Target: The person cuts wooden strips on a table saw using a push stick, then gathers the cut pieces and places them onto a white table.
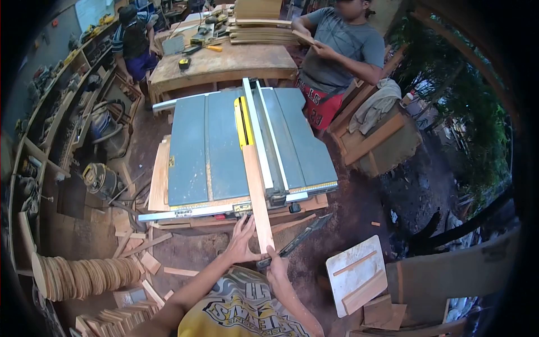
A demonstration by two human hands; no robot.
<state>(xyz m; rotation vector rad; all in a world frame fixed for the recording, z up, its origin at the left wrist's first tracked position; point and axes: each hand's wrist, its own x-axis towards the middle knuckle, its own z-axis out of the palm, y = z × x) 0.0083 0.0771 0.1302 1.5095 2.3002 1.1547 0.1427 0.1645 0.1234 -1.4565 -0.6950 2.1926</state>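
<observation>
The workpiece is a long, narrow wooden board, straight-edged and flat-faced, pale tan, somewhat more orange toward the far end and lighter at the near end. Its surface appears smooth and bare; fine grain cannot be judged at this scale. It lies lengthwise, near to far, on the grey-blue saw worktop, along the left side of the light metal fence. The far end reaches the near part of the yellow insert; the near end projects beyond the near rail. The right hand grasps that projecting end, thumb laid on the upper face. The left hand is unclenched, fingers extended beside the board's left edge, near the rail; whether it presses on the wood cannot be told. Sawdust flecks the worktop left of the board. Right of the fence, the surface carries a grooved slot.
</observation>
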